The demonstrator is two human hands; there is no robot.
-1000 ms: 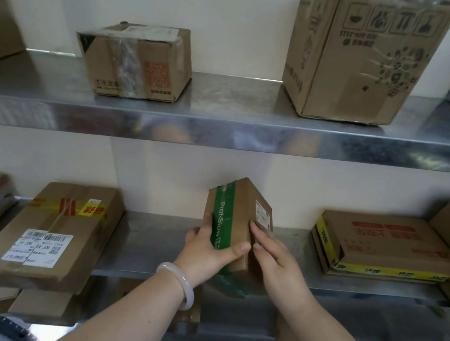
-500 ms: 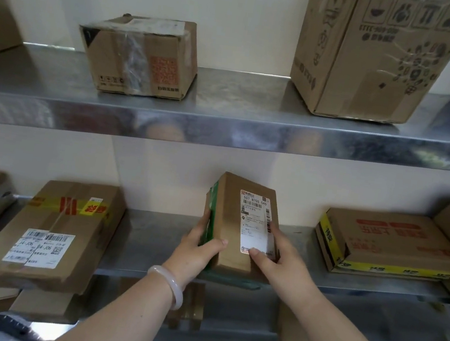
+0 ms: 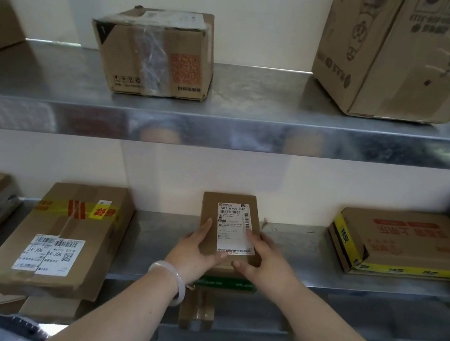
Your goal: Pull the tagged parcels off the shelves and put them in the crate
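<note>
Basically, the step in hand is pulling the small parcel (image 3: 230, 222) off the lower shelf (image 3: 292, 262), centre of frame, and both hands are on it. Largest first: the upper shelf (image 3: 225, 118) runs the full width across the middle of the frame, right above the hands, so lifting straight up looks risky; better to draw the parcel toward the bottom of the frame, low and level. The lower shelf has bare metal on either side of the parcel, so there is room to slide it out. The flat taped box (image 3: 66, 238) at lower left overhangs the shelf edge, well apart from the hands; the yellow-edged box (image 3: 402, 245) at right is also well apart. The small parcel lies label up, its near end over the front lip. The left hand (image 3: 192, 254) presses its left side with the thumb on top; the right hand (image 3: 263, 264) clamps the right side and near corner, fingers pressed to the cardboard. The crate is not in view, so where it gets carried cannot be told.
</note>
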